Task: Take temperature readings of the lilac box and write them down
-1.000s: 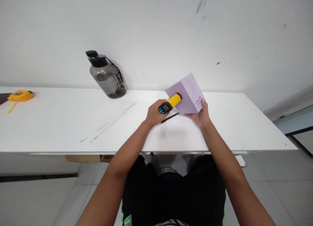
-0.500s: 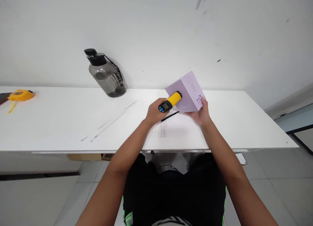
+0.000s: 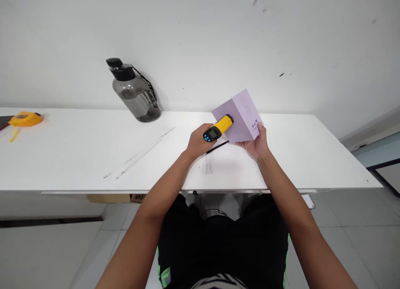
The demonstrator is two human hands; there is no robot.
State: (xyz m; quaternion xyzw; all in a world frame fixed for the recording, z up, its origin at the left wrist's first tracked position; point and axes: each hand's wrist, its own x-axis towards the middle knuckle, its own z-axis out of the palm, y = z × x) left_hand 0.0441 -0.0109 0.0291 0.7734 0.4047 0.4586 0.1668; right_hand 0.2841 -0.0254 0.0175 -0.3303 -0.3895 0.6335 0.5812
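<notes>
At the desk's (image 3: 62, 155) far left edge lies one yellow tape measure (image 3: 23, 119). One smoky water bottle (image 3: 135, 93) stands at the back edge, contents unclear. Mid-desk, the left hand (image 3: 197, 142) grips one yellow thermometer gun (image 3: 218, 128) aimed at one lilac box (image 3: 239, 117), its print unreadable, gripped by the right hand (image 3: 256, 144) above a black pen (image 3: 218, 147).

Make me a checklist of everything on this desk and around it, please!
Surface: white table with grey scuff lines and a patch of faint print near the hands.
Job's things: yellow handheld thermometer aimed at a lilac box, tilted on one corner.
Clutter: dark water bottle by the wall; yellow tape measure far left; black pen.
Hands: left hand grips the thermometer; right hand holds the box.
Cables: nothing seen.
Surroundings: white wall, tiled floor.
</notes>
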